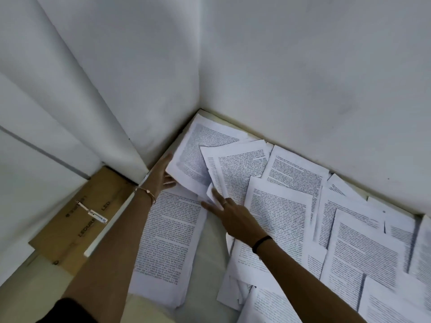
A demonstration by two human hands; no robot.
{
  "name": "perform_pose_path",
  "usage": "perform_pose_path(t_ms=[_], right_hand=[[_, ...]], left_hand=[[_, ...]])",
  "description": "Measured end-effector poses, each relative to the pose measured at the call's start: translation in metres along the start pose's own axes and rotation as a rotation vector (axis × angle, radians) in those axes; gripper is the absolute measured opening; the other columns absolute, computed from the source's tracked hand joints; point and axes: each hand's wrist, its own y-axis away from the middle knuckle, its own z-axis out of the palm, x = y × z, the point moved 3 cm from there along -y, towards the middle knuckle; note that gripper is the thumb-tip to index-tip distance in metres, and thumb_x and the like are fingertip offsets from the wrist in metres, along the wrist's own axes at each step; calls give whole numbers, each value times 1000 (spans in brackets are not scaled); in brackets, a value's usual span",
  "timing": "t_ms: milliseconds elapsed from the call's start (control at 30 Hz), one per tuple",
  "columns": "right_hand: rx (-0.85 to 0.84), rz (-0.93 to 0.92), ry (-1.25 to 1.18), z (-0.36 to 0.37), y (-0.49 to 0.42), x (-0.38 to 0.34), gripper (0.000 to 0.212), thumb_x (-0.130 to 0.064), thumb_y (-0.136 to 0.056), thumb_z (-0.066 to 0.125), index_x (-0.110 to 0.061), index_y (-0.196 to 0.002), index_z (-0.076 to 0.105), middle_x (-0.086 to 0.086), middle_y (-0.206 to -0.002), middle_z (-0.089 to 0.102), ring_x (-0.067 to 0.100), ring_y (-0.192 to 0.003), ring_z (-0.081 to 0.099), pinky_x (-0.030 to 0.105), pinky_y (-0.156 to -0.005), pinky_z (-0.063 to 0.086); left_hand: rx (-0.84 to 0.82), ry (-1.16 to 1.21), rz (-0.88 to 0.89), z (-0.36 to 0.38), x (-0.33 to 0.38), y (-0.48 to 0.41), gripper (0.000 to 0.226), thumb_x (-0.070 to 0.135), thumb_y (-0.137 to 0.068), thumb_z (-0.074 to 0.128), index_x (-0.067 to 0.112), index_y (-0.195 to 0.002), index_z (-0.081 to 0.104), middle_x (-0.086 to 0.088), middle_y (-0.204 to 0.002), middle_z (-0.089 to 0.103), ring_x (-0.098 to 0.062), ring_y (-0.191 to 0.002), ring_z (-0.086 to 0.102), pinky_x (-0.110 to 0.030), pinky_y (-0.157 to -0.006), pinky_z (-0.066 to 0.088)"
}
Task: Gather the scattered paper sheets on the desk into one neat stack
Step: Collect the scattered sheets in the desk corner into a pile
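Printed white paper sheets (279, 213): thin flat rectangles, a dozen-plus overlapping on the bench (210, 252), centre to lower right; exact count unclear. One stack (168, 241) lower centre, long axis up-frame, leaning right. Left hand (161, 176): fingers straight, together, at the corner sheet (193, 155) edge. Right hand (233, 215): fingers splayed, flat on sheets. One brown cardboard (77, 220) left.

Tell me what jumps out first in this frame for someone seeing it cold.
Printed sheets lie overlapping and askew across the right side of the desk. Both arms reach toward the far corner: the left hand touches the edge of the corner sheet, the right hand lies spread on sheets beside it. A squarer pile sits under the left forearm; a cardboard box lies left of the desk.
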Motion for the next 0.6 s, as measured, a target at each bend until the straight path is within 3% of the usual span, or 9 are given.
perform_pose_path(t_ms=[67,167,233,333,367,433,500,567,600], right_hand=[[-3,10,-48,3,5,-2,87,0,-82,45,-37,-151,6,20,-156,19,29,-96,59,32,-51,51],[73,114,-47,4,9,-5,92,0,-82,53,-35,-151,3,26,-154,18,28,-93,60,32,-56,54],[125,223,-58,8,7,-7,95,3,-79,54,-31,-152,4,28,-151,27,26,-82,60,30,-52,51],[162,409,-175,4,0,-6,97,9,-79,50,-28,-152,-2,16,-147,40,22,-80,59,25,-45,44],[183,486,-242,-1,-3,-1,97,11,-79,48,-27,-152,-3,13,-142,47,18,-76,56,22,-43,39],[268,645,-349,-10,-6,14,96,13,-80,49,-28,-152,0,12,-111,63,12,-60,46,15,-40,26],[290,720,-381,-15,-7,25,97,9,-83,49,-35,-150,-6,9,-83,57,12,-49,42,16,-39,30],[264,710,-381,-17,-7,27,99,6,-86,48,-42,-147,-15,4,-81,52,14,-50,44,23,-41,42],[258,700,-385,-17,-7,26,100,5,-87,48,-43,-146,-17,4,-84,53,15,-51,46,26,-43,47]], left_hand=[[27,-84,-4,1,12,-11,48,47,-88,53,11,-120,58,-13,-109,62,-21,-89,59,-23,-65,53],[56,-294,23,3,19,-30,30,18,-92,56,-3,-112,59,-23,-121,58,-20,-79,55,-19,-44,51],[52,-452,55,3,14,-38,35,11,-87,61,-5,-118,57,-20,-116,60,-23,-90,55,-25,-56,51],[-65,-521,-71,7,0,-36,43,15,-60,78,-1,-98,66,-15,-100,64,-29,-93,61,-35,-81,50],[-120,-510,-128,10,-3,-31,39,14,-58,77,1,-92,65,-15,-94,65,-30,-89,61,-34,-79,51],[-184,-521,-220,12,-13,-24,11,5,-75,65,2,-86,62,-12,-82,62,-24,-76,59,-27,-63,54],[-215,-561,-272,10,-26,-24,10,2,-83,57,5,-75,61,-12,-76,60,-19,-68,57,-24,-55,54],[-255,-564,-246,13,-32,-23,7,12,-85,60,8,-80,61,-11,-82,61,-17,-73,58,-28,-65,55],[-260,-545,-175,15,-35,-28,20,24,-83,66,9,-94,61,-12,-95,64,-19,-83,61,-32,-76,55]])
